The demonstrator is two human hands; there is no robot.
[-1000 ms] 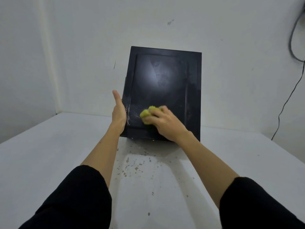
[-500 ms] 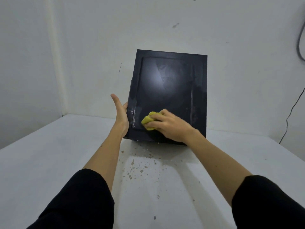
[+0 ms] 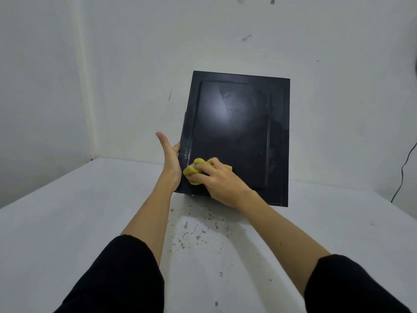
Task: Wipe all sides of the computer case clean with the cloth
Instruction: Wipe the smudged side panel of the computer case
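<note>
1. Left hand [image 3: 171, 158]: fingers flat along the left edge of the computer case [image 3: 239, 132], bracing it upright on the table [image 3: 67, 222]; keep that brace firm.
2. Right hand [image 3: 220, 180]: clutches the yellow cloth [image 3: 191, 170] against the panel's lower-left corner. Suggest overlapping strokes rightward, even pressure, toward the smudged upper area.

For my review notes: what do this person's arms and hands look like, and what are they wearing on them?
Two bare hands, left hand and right hand, with no gloves, rings or watch visible. Both forearms are bare. Black sleeves are pushed up to about the elbows on both arms. No markings show.
</note>
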